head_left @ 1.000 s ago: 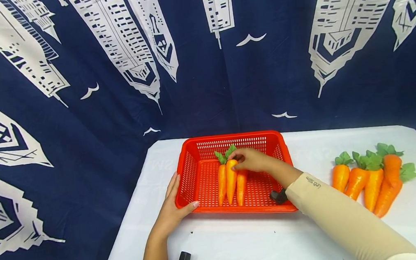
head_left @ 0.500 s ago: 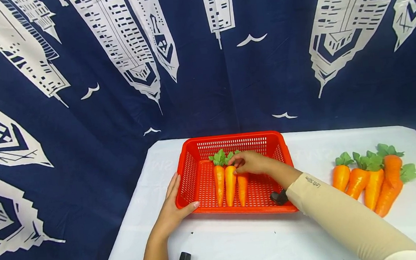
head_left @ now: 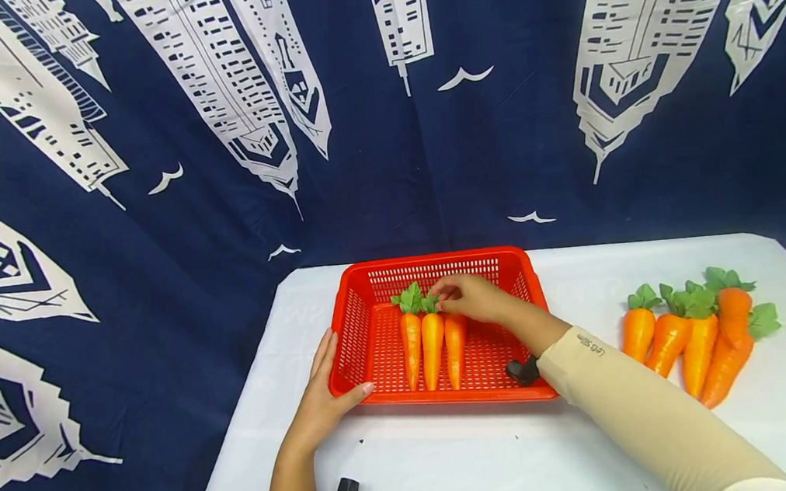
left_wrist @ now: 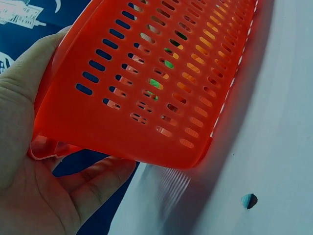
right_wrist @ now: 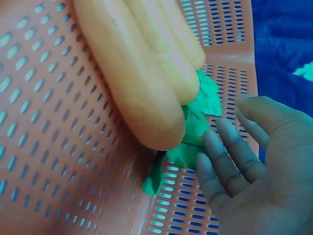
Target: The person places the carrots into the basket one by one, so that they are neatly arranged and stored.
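Three orange carrots with green tops lie side by side in a red perforated basket (head_left: pixel 448 398): a left carrot (head_left: pixel 412 351), a middle carrot (head_left: pixel 433 351) and a right carrot (head_left: pixel 456 349). My right hand (head_left: pixel 476 299) hovers over their tops, covering the right one's leaves. In the right wrist view, its loosely bent fingers hold nothing and sit close to the leaves (right_wrist: pixel 195 127); contact cannot be told. My left hand (head_left: pixel 318 396) rests at the basket's front left corner, thumb at the front rim, straight fingers along the left side.
Several more carrots (head_left: pixel 696 344) with leaves lie grouped on the white table (head_left: pixel 440 460), right of the basket. The right forearm crosses in front of them. A dark blue cloth (head_left: pixel 375 200) with white buildings hangs behind.
The left and middle carrots have shifted slightly left, and their leaves show more. My right fingers have come off the middle carrot's top. The left hand stays at the basket corner.
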Motion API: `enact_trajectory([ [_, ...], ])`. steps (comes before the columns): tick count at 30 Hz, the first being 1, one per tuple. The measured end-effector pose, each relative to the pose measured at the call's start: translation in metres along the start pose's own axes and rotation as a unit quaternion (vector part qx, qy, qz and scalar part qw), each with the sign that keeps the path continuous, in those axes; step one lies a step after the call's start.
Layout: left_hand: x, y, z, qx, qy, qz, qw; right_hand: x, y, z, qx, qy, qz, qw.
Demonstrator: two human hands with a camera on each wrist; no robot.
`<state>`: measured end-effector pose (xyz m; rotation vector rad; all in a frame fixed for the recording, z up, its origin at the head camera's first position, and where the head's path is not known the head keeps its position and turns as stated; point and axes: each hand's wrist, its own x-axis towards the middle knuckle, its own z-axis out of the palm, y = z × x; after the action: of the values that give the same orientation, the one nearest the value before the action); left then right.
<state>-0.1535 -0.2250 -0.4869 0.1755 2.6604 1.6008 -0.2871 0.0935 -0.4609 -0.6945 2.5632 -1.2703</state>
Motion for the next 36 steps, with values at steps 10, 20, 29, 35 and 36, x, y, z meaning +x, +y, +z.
enact_trajectory([
  [10,0.001,0.0,0.0,-0.011,-0.002,-0.003,0.9999,-0.008,-0.016,-0.018,0.068,0.061,-0.01,0.9957],
  [20,0.0,0.0,-0.001,-0.008,-0.005,-0.01,0.9999,-0.03,-0.03,-0.044,0.126,0.085,0.007,0.9884],
  [29,0.0,0.0,-0.001,-0.006,-0.006,-0.012,0.9999,-0.046,-0.025,-0.069,0.076,0.122,0.004,0.9897],
  [35,0.0,-0.001,-0.002,-0.001,-0.005,-0.001,1.0,-0.059,-0.013,-0.092,0.059,0.136,0.019,0.9887],
  [36,0.001,-0.002,-0.002,-0.001,-0.005,0.0,1.0,-0.062,-0.011,-0.096,0.055,0.139,0.022,0.9886],
])
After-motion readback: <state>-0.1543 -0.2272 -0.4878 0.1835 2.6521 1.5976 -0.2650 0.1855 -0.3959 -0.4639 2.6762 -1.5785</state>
